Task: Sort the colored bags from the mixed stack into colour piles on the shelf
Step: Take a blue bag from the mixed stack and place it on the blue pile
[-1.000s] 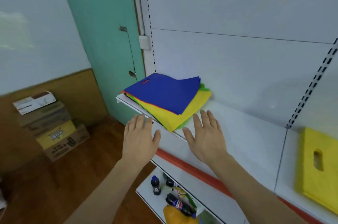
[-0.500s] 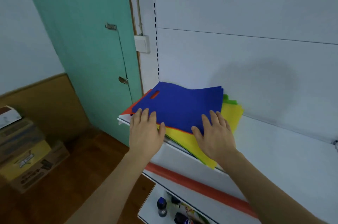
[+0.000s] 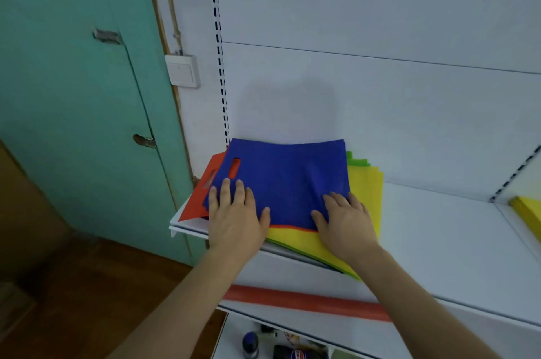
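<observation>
A mixed stack of flat bags lies at the left end of the white shelf [image 3: 433,229]. A blue bag [image 3: 289,177] with a cut-out handle is on top. Under it show a red bag [image 3: 202,191], a yellow bag [image 3: 366,191] and a green bag's edge [image 3: 355,159]. My left hand [image 3: 234,218] rests flat on the blue bag's near left corner, fingers straight. My right hand [image 3: 345,218] lies flat on its near right corner, touching the yellow bag below. A separate yellow pile [image 3: 527,212] sits at the far right of the shelf.
A teal door [image 3: 82,101] stands left of the shelf, with a light switch [image 3: 182,70] beside it. A red strip [image 3: 307,300] runs along the shelf front. Bottles [image 3: 292,350] stand on the lower shelf. The wooden floor [image 3: 87,300] is below left.
Both hands moved forward from the shelf's front edge onto the blue bag. The view came closer and turned left, so the cardboard boxes left the frame.
</observation>
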`<state>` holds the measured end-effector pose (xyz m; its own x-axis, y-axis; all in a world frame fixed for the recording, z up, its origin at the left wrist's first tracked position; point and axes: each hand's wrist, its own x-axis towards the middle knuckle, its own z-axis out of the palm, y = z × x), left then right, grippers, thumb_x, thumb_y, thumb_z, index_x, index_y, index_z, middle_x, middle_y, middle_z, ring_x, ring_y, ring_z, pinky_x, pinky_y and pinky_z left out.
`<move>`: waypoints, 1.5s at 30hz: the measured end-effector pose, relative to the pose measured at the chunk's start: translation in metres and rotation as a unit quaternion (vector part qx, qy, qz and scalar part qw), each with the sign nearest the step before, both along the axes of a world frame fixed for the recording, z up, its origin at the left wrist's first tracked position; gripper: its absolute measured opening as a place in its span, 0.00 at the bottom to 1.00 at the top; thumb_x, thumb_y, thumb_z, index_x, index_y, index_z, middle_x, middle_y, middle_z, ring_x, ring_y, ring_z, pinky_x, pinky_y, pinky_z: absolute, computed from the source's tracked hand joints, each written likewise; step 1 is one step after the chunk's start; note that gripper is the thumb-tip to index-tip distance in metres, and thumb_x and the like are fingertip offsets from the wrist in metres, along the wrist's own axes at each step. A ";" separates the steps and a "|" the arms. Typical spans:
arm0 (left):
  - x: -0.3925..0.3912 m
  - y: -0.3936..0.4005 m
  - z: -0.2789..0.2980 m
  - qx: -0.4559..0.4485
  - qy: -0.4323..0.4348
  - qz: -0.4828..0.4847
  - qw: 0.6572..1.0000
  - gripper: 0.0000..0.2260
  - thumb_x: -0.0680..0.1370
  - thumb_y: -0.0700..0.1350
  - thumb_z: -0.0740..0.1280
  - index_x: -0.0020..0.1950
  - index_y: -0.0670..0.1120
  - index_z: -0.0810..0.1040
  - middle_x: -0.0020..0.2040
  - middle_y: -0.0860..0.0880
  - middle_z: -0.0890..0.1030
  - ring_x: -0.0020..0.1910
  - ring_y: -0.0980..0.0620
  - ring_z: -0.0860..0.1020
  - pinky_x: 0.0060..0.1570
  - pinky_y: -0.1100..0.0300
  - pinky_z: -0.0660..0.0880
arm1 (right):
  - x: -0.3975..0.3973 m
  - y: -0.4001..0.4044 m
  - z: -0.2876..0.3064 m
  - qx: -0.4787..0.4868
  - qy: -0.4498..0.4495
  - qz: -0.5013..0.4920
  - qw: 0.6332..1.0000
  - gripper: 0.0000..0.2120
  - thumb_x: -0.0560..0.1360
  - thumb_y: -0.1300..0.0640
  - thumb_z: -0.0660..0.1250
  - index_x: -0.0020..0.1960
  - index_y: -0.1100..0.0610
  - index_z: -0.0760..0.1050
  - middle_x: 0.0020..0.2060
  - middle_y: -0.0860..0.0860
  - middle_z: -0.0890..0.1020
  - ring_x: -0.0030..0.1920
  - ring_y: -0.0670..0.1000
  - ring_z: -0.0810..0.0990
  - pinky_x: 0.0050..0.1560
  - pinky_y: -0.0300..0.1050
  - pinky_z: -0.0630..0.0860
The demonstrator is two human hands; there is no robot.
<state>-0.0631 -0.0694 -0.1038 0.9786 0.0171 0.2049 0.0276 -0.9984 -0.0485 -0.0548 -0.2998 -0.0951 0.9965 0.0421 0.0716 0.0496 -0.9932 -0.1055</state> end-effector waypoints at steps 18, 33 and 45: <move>-0.007 -0.016 0.008 -0.031 -0.017 0.016 0.999 0.26 0.83 0.65 0.56 0.68 0.49 0.80 0.83 0.33 0.56 0.81 0.32 0.52 0.78 0.37 0.53 | 0.005 -0.008 -0.004 0.043 -0.014 -0.027 0.999 0.25 0.82 0.35 0.56 0.73 0.46 0.70 0.72 0.49 0.73 0.74 0.55 0.69 0.73 0.56 0.68; -0.007 -0.022 0.008 -0.113 -0.068 -0.103 0.986 0.22 0.82 0.49 0.66 0.76 0.50 0.71 0.82 0.48 0.62 0.78 0.43 0.61 0.72 0.41 0.69 | 0.022 -0.009 0.024 0.206 0.026 -0.119 0.971 0.32 0.76 0.48 0.72 0.76 0.53 0.65 0.70 0.58 0.70 0.61 0.64 0.78 0.63 0.56 0.77; 0.012 0.001 0.043 -0.431 -0.163 0.010 0.887 0.16 0.78 0.45 0.73 0.66 0.52 0.81 0.75 0.46 0.70 0.76 0.43 0.66 0.75 0.47 0.66 | 0.041 -0.045 0.028 0.269 0.046 -0.196 0.942 0.07 0.74 0.59 0.69 0.49 0.58 0.73 0.42 0.54 0.80 0.43 0.57 0.81 0.37 0.48 0.75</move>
